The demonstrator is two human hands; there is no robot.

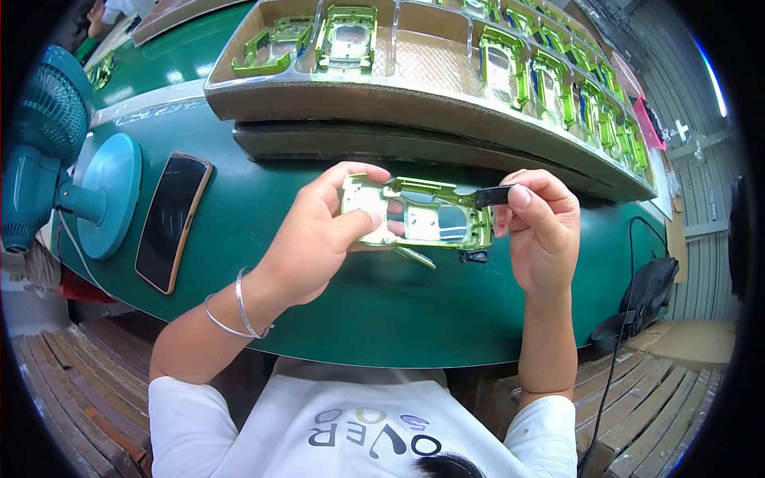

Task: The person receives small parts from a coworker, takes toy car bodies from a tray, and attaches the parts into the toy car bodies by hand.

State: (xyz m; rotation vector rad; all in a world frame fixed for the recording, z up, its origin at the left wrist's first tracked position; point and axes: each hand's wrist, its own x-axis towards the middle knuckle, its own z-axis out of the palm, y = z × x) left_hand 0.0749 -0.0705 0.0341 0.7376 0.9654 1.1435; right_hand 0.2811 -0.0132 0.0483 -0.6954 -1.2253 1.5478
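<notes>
My left hand (315, 235) is closed on the left end of a green toy car body shell (434, 191), held above the table with its hollow inner side facing up. At the shell's right end, my right hand (546, 227) pinches a small black plastic part (492, 196) between thumb and fingers. That part meets or overlaps the shell's corner; whether it is seated there I cannot tell. Below the shell's lower edge show another small black piece (473, 256) and a thin green strip (414, 257); the strip's link to the shell is unclear.
Beyond my hands, a cardboard box (335, 99) with a clear divided tray holds several green shells (347, 38). A phone (171, 223) lies to the left beside a teal fan (111, 195). At the right are a black bag (649, 295) and a cable (632, 255).
</notes>
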